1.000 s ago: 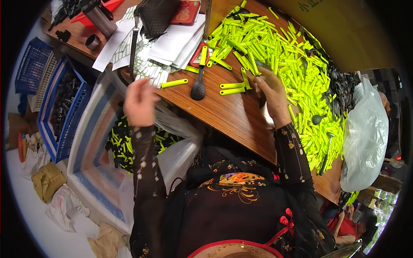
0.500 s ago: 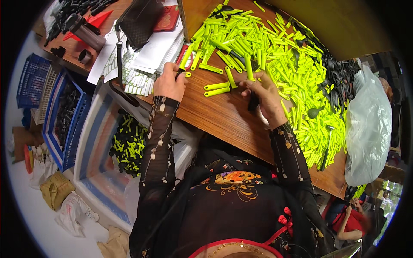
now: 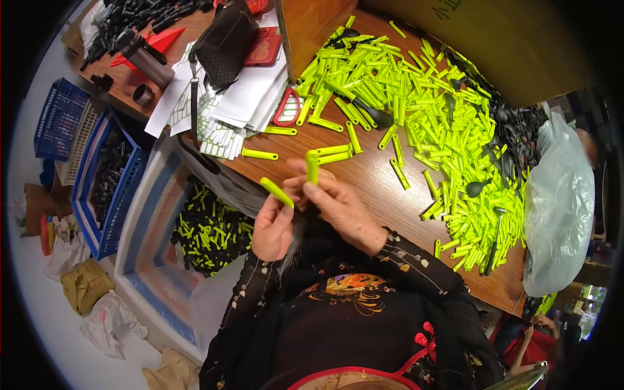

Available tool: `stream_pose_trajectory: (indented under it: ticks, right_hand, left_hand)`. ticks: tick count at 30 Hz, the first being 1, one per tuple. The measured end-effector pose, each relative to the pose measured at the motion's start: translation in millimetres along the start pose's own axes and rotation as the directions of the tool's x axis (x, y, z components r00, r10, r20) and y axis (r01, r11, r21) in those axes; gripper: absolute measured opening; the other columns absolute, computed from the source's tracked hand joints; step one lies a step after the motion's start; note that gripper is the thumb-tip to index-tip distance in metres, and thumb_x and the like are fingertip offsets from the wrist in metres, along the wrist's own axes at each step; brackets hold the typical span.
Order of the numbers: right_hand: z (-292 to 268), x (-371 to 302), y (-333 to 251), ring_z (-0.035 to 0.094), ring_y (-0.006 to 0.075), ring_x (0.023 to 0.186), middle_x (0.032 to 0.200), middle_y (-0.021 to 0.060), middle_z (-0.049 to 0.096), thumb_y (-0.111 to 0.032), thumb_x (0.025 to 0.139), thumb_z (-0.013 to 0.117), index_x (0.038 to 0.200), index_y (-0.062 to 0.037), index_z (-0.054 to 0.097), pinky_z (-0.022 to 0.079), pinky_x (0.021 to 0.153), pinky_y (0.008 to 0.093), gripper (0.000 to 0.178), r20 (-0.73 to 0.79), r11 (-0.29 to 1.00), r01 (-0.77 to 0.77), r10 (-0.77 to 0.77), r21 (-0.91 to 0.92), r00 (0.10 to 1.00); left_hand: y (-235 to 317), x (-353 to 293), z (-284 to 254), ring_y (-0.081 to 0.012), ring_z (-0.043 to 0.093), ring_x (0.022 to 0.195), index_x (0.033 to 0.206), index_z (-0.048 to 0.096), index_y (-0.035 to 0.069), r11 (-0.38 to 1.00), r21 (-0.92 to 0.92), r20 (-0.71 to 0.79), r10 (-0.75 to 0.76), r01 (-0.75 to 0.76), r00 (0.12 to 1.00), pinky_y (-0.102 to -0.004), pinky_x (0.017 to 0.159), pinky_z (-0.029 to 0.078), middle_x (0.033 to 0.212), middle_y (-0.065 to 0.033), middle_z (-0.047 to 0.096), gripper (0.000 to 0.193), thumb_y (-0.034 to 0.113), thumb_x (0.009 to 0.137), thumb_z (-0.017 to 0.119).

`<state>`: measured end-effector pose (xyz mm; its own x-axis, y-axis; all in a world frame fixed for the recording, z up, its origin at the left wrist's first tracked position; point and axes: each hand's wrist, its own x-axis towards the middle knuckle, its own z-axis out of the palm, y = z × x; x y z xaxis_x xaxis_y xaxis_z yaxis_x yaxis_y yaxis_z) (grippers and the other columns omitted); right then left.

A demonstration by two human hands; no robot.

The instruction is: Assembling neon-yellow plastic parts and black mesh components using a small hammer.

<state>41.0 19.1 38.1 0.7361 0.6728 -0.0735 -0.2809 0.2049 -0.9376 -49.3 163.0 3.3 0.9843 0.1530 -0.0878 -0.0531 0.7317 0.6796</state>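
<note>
while the left hand [image 3: 272, 227] pinches a slanting handle [image 3: 276, 192], the right hand [image 3: 344, 209], just beside, pinches another handle [image 3: 312, 169] pointing away

Wood-grain table [image 3: 406, 211]: brown, surface sheen visible. Floor [image 3: 62, 318]: pale, at left. Bright opening [image 3: 590, 304], lower right: window or doorway, indeterminable

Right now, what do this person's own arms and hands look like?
The left sleeve and right sleeve are long, black and sheer-looking, with trailing stems of small pale flower-like shapes. The left hand and right hand wear no gloves.
</note>
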Motion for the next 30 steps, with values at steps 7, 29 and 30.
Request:
stream_pose_trajectory:
  ticks: [7, 29, 30]
  right_hand:
    - [4, 31, 3, 0.058, 0.0331, 0.126, 0.152, 0.0182, 0.052, -0.032, 0.107, 0.059, 0.141, -0.0115, 0.066, 0.045, 0.108, 0.0413, 0.040, 0.248, 0.570, 0.369, -0.280, -0.735, 0.927]
    - [-133, 61, -73, 0.068, 0.0097, 0.088, 0.111, 0.0103, 0.075, -0.015, 0.109, 0.056, 0.135, 0.0004, 0.064, 0.055, 0.078, 0.0238, 0.031, -0.334, 0.863, -0.004, -0.192, -0.506, 0.923]
    - [-121, 57, -74, 0.066, 0.0090, 0.085, 0.112, 0.0107, 0.074, -0.016, 0.109, 0.056, 0.134, 0.0007, 0.064, 0.054, 0.076, 0.0236, 0.031, -0.330, 0.899, -0.021, -0.139, -0.437, 0.934]
  left_hand:
    - [7, -19, -34, -0.0187, 0.063, 0.111, 0.126, 0.061, 0.001, 1.000, 0.001, 0.051, 0.012, -0.012, 0.999, -0.0371, 0.101, 0.050, 0.127, -0.0099, 0.065, 0.021, 0.008, 0.107, 0.059]
    - [10, -106, -457, -0.0210, 0.064, 0.118, 0.135, 0.063, 0.000, 0.527, 0.809, -0.585, 0.765, 0.260, 0.270, -0.0359, 0.103, 0.050, 0.131, -0.0125, 0.069, 0.039, 0.011, 0.099, 0.069]
    - [18, -79, -412, -0.0201, 0.064, 0.118, 0.136, 0.062, -0.001, 0.498, 0.866, -0.479, 0.809, 0.035, 0.340, -0.0338, 0.104, 0.050, 0.131, -0.0127, 0.068, 0.037, 0.009, 0.101, 0.066]
